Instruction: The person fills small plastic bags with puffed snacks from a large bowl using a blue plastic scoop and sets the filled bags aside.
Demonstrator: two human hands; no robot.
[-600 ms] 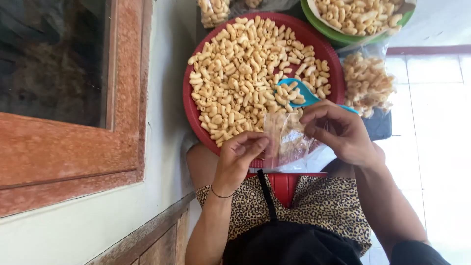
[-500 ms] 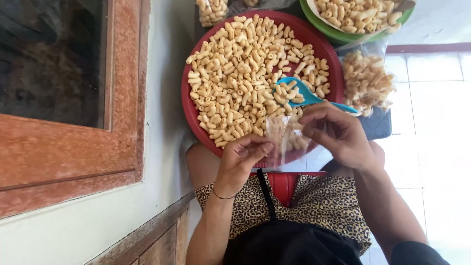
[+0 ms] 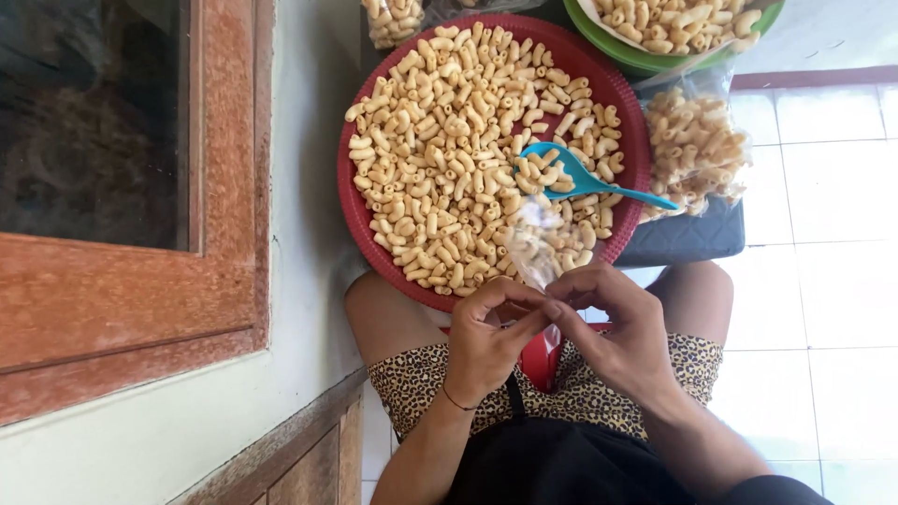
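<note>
White floor tiles lie right; near the red tray [image 3: 360, 215] of macaroni snacks [image 3: 449, 159], left hand [image 3: 486, 341] and right hand [image 3: 622, 332] pinch a small clear plastic bag [image 3: 535, 245].

tray [image 3: 360, 220]: red, just above both hands
snacks [image 3: 440, 159]: pale yellow-tan
spoon [image 3: 571, 178]: turquoise, above right hand [image 3: 622, 341]
small bag [image 3: 535, 251]: clear, at fingertips of left hand [image 3: 486, 346]
shorts [image 3: 412, 379]: leopard print, below hands
bowl [image 3: 636, 58]: green, far above

One head camera looks steeply down, close above the lap (hands at lower centre), red tray [image 3: 360, 220] above.
</note>
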